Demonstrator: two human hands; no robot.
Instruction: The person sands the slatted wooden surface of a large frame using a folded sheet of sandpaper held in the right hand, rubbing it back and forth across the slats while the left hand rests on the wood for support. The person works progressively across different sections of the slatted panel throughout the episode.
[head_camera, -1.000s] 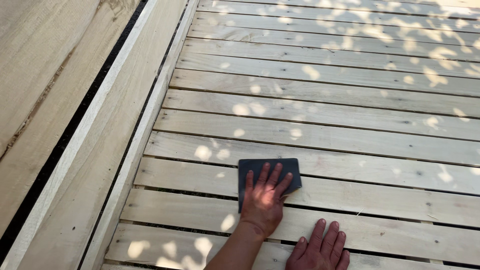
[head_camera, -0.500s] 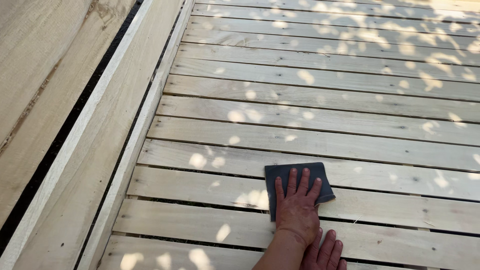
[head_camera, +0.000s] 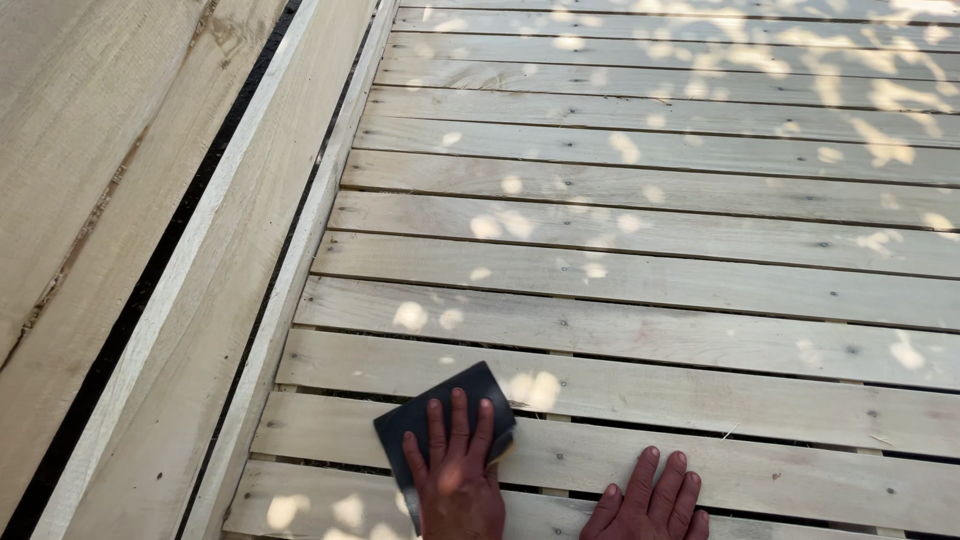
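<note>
My left hand (head_camera: 455, 475) lies flat, fingers spread, on a dark grey sanding pad (head_camera: 440, 410) and presses it onto a pale wooden slat (head_camera: 700, 400) near the bottom of the view. The pad sits tilted across the gap between two slats. My right hand (head_camera: 650, 500) rests palm down on the nearest slat to the right of the pad, holding nothing. Both wrists are cut off by the bottom edge.
The slats form a slatted wooden platform (head_camera: 650, 240) with narrow gaps and visible screw heads, dappled with sunlight. A raised wooden side rail (head_camera: 290, 260) runs along its left edge, with wide planks (head_camera: 90, 180) and a dark gap beyond it.
My left hand has slid the pad to the left and nearer to me along the slats. My right hand, half hidden under the left arm before, now lies apart to the right.
</note>
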